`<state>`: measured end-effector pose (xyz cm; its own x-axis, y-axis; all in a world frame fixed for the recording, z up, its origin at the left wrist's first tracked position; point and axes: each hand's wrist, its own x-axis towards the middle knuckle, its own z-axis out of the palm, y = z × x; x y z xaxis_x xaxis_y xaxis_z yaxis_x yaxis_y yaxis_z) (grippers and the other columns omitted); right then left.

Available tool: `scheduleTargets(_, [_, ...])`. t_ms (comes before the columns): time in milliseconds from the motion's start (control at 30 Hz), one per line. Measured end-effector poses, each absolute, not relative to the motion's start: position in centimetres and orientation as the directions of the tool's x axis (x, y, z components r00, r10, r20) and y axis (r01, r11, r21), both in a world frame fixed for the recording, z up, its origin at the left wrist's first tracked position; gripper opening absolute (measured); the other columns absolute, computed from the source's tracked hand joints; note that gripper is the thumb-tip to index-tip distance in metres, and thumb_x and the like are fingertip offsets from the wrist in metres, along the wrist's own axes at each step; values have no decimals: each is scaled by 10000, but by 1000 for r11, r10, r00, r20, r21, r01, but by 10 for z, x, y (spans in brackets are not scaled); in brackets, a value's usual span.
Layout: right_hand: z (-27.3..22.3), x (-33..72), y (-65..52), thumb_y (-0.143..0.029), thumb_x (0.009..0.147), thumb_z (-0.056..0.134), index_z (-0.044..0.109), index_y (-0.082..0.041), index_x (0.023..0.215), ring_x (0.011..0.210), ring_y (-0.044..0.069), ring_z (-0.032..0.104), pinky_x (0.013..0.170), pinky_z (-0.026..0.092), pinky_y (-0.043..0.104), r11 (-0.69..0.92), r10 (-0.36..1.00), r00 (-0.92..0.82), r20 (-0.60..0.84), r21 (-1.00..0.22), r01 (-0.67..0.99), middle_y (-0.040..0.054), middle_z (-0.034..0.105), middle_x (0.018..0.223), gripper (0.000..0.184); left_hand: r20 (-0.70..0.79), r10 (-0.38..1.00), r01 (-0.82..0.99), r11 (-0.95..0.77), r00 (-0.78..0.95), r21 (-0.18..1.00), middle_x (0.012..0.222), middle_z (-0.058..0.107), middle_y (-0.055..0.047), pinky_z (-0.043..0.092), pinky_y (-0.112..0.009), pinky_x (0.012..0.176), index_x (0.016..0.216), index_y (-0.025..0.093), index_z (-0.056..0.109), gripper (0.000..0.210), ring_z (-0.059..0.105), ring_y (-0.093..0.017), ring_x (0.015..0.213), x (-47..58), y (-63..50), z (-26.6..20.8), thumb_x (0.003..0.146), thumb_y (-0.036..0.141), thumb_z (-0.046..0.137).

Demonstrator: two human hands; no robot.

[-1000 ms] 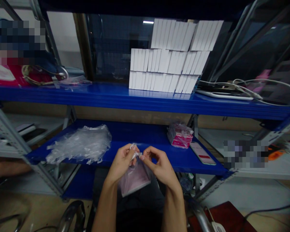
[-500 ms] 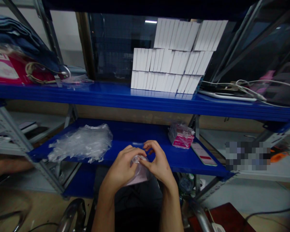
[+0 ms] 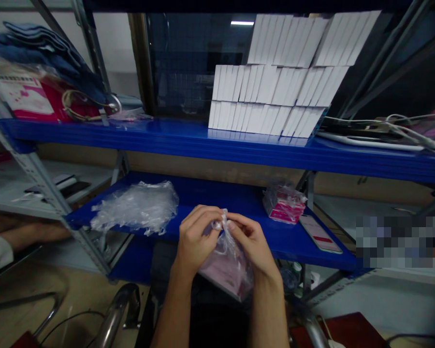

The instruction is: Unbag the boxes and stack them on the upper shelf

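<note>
Between my two hands hangs a clear plastic bag (image 3: pixel 239 261) with a flat pink box (image 3: pixel 221 273) inside, over my lap. My left hand (image 3: pixel 199 237) is closed on the bag's gathered neck, fingers pinched. From the other side my right hand (image 3: pixel 250 239) pinches the same twisted neck between thumb and fingers. A short tip of plastic sticks up between the fingertips. Beyond my left hand, a heap of clear plastic bags (image 3: pixel 141 205) lies on the lower blue shelf (image 3: pixel 195 193). To the right, pink boxes (image 3: pixel 284 205) sit in clear wrap next to a phone (image 3: pixel 321 234).
On the upper blue shelf (image 3: pixel 174 137) stand stacked white boxes (image 3: pixel 268 84). A red package (image 3: pixel 50 99) with folded jeans (image 3: pixel 47 53) on it is at its left, white cables (image 3: pixel 398 125) at its right. Another person's arm or leg (image 3: pixel 32 229) shows at far left. Metal posts (image 3: pixel 54 179) frame the shelves.
The bag's neck has been drawn together and twisted between my fingers, and the pink box now hangs lower and tilted. My right hand has closed in on the neck. The view has shifted left.
</note>
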<state>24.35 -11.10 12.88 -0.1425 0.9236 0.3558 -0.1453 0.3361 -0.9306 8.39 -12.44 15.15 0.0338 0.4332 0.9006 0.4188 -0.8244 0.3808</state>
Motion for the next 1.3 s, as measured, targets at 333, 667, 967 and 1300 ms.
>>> scheduleTargets(333, [129, 249, -107, -428, 774, 860, 778, -202, 915, 543, 124, 600, 541, 485, 241, 324, 933, -66, 355, -905, -276, 14, 716, 698, 279, 845, 518, 253, -842, 135, 476, 1023, 818, -39, 620, -258, 893, 929, 208, 808, 252, 787, -170, 920, 74, -116, 141, 850, 3, 686])
scheduleTargets(667, [125, 243, -105, -455, 768, 851, 679, -191, 770, 647, 129, 613, 630, 471, 238, 448, 883, 249, 397, -871, -203, -8, 681, 695, 315, 735, 672, 180, -716, -83, 675, 941, 815, -58, 633, -317, 875, 782, 194, 769, 61, 786, -202, 900, 68, -108, 127, 840, 191, 788])
scheduleTargets(967, [87, 276, -67, -562, 702, 862, 641, -178, 825, 571, 155, 679, 548, 497, 242, 402, 826, 499, 261, -894, -198, 13, 713, 701, 460, 369, 753, -153, -522, -545, 839, 940, 790, -94, 657, -315, 737, 757, 159, 600, 333, 784, -203, 729, 54, -69, 87, 752, 378, 851])
scheduleTargets(1300, [30, 276, -33, -568, 744, 758, 572, -237, 1137, 982, 274, 745, 853, 593, 424, 260, 874, 432, 224, -965, -25, 88, 767, 1019, 546, 386, 901, 178, -355, -196, 918, 853, 719, -42, 592, -298, 722, 871, 203, 627, 280, 739, -209, 821, 41, -53, 53, 797, 427, 778])
